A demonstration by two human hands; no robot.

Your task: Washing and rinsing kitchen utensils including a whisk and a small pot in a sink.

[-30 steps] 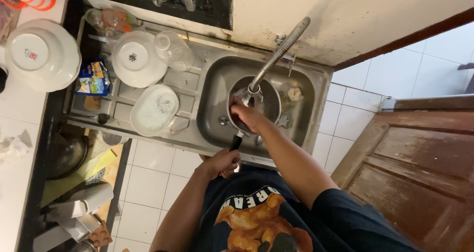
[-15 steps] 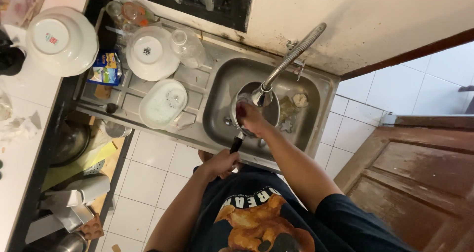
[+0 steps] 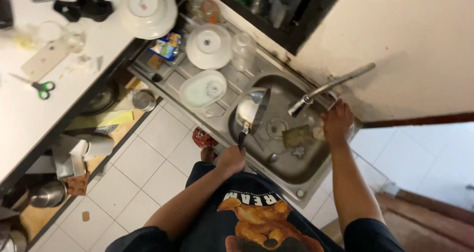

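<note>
My left hand (image 3: 231, 159) grips the black handle of a steel pan (image 3: 253, 109). The pan stands tilted on its edge at the left side of the steel sink (image 3: 296, 170). My right hand (image 3: 337, 121) is over the sink's far right corner, past the bent hose faucet (image 3: 328, 87), its fingers beside a small pale item on the rim. A worn yellow-green sponge (image 3: 297, 135) lies on the sink floor just left of that hand. Whether the right hand holds anything is hidden.
The draining board to the left carries a white plate (image 3: 208, 45), a white lidded dish (image 3: 203, 89) and an upturned glass (image 3: 243, 50). A white counter holds a bowl (image 3: 146, 9) and green-handled scissors (image 3: 42, 88). Pots (image 3: 47, 193) sit low beside the tiled floor.
My right hand has left the pan under the faucet and moved to the sink's far right corner. The pan now stands on edge at the left. The view has shifted.
</note>
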